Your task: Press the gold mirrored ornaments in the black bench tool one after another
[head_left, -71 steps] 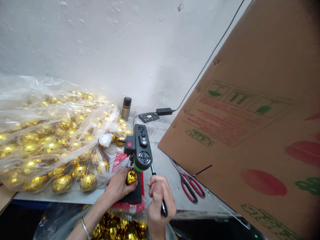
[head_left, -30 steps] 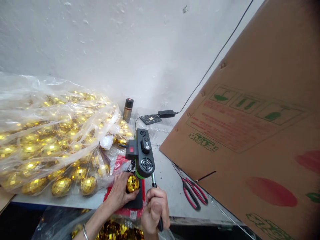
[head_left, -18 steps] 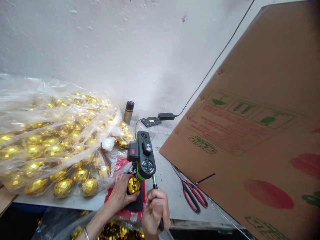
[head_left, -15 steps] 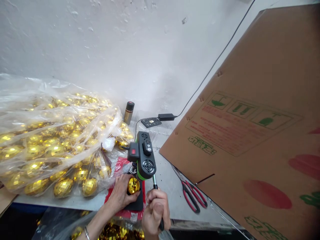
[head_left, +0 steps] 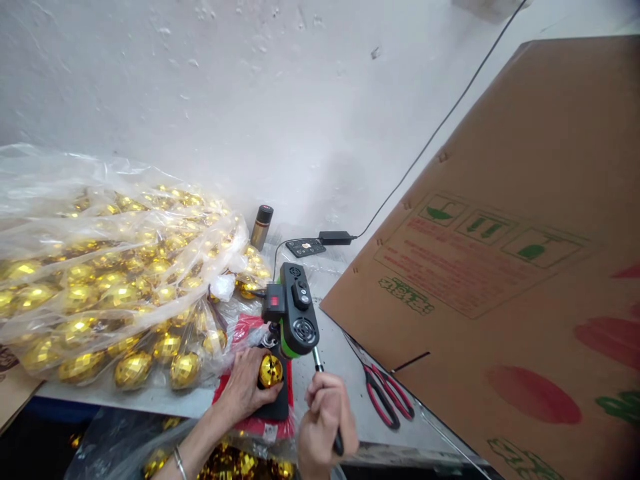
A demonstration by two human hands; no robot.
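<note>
My left hand (head_left: 244, 388) is closed around a shiny gold faceted ball (head_left: 271, 371), with the thumb and fingers at its sides. The ball sits over the black base (head_left: 279, 408) of a small black-and-green bench machine (head_left: 299, 308). My right hand (head_left: 327, 419) is wrapped round the lever handle (head_left: 319, 363), a metal rod with a black grip that comes out from the near end of the machine's head. The machine's head hides the parts beneath it. Under the base lies a red sheet (head_left: 291, 427) in clear plastic.
At left lies a large clear bag (head_left: 150, 280) of gold balls. A huge cardboard box (head_left: 475, 267) leans in from the right, with red-handled scissors (head_left: 385, 397) beside it. A spray can (head_left: 262, 228), a dark flat keypad (head_left: 306, 249) and a black power adapter (head_left: 335, 238) stand near the wall.
My right hand and the lever's grip have moved slightly right relative to the machine, so the lever slants more. My left hand keeps the ball in place. The whole view has shifted slightly.
</note>
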